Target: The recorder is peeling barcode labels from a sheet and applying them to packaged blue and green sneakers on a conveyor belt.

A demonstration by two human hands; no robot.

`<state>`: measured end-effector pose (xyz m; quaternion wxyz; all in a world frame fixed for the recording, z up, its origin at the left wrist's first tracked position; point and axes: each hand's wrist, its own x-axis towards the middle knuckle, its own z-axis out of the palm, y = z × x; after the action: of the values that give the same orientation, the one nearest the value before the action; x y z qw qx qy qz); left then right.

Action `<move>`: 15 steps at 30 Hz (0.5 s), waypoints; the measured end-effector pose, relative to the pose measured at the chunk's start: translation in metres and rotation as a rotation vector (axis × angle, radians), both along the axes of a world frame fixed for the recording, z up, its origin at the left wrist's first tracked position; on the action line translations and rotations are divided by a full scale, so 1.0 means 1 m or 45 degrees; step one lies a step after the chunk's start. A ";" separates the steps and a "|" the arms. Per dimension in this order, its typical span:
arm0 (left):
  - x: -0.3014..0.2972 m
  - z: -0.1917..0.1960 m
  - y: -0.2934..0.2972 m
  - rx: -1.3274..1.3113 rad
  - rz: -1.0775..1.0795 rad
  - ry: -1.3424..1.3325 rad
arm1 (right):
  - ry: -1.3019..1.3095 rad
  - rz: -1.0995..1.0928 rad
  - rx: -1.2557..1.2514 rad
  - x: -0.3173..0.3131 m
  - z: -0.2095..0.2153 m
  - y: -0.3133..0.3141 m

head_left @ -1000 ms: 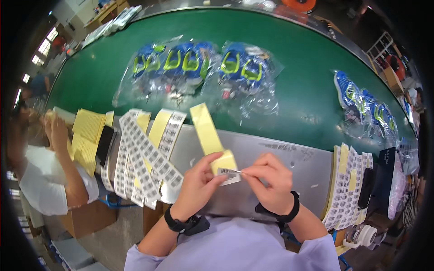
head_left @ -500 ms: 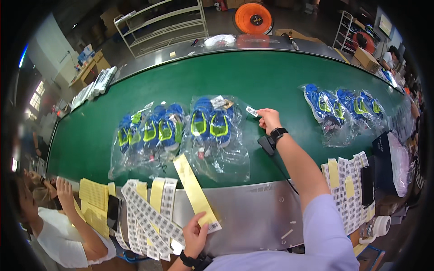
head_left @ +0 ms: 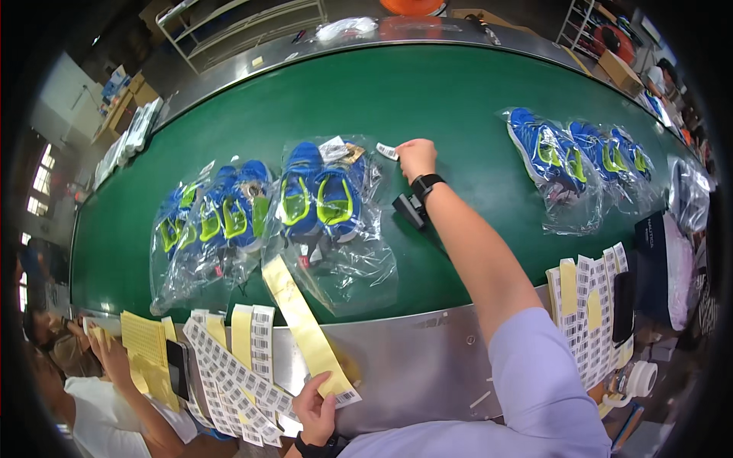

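Right hand (head_left: 417, 157), stretched out over the green belt (head_left: 427, 91), pinches a small white label (head_left: 387, 151), now carried closer to the bagged blue shoes (head_left: 321, 200). Left hand (head_left: 317, 411), below them, is kept closed on the yellow backing strip (head_left: 301, 324).

Conveyor belt (head_left: 458, 99): matt green, rubbery-looking, smooth. Front ledge (head_left: 412, 366): brushed metal, dull sheen. Shoe bag (head_left: 336, 221): clear plastic film, glossy, crinkled; shoes inside w/ blue textile-looking uppers, lime trim. Small label (head_left: 387, 151) at right hand (head_left: 417, 157): white paper. Backing strip (head_left: 301, 328) under left hand (head_left: 317, 412): yellow paper, faint gloss. Label sheets (head_left: 237, 374): white paper, matt. Wrist strap (head_left: 424, 184): black, matt. Sleeve (head_left: 542, 382): pale lilac cloth, smooth.
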<state>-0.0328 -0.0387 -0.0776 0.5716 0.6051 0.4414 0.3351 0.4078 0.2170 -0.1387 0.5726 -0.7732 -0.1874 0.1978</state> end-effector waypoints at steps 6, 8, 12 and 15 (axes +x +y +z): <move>0.000 -0.005 -0.003 0.002 0.066 0.037 | -0.487 0.189 -0.391 -0.024 0.026 0.001; 0.000 -0.004 -0.003 -0.035 0.057 0.016 | -0.584 0.347 -0.531 -0.027 0.039 -0.005; 0.007 0.000 0.000 -0.040 0.003 0.032 | -0.613 0.388 -0.763 -0.008 0.061 -0.025; 0.004 -0.002 -0.002 0.000 -0.001 -0.002 | -0.627 0.325 -0.849 0.035 0.062 -0.053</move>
<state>-0.0293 -0.0408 -0.0793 0.5721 0.6049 0.4408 0.3354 0.4426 0.1644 -0.0764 0.2007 -0.9106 -0.3384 0.1264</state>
